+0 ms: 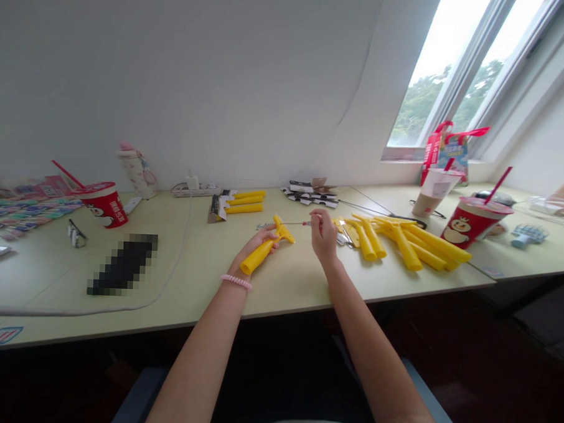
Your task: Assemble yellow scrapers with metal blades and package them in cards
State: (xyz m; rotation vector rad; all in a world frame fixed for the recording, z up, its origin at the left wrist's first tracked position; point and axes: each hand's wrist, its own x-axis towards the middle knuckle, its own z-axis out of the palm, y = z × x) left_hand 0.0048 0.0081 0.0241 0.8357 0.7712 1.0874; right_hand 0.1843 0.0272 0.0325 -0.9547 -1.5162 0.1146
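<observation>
My left hand (261,240) is wrapped round a yellow plastic tool (257,256) with a tubular handle, its wider head pointing away from me. My right hand (324,232) grips a thin screwdriver (304,224) whose shaft reaches left to the tool's head. Whether the tip touches a screw is too small to tell. Small metal parts (265,226) lie just behind my left hand. Several more yellow tools (406,242) are piled to the right of my right hand. Further back, yellow handles (245,207) with black-and-white card packaging (216,208) lie side by side.
Dark flat packages (311,191) and a power strip (196,189) sit near the wall. Red cups stand at left (105,205) and right (473,223), with a drink cup (436,192) behind. A white cable (166,287) crosses the table's left part.
</observation>
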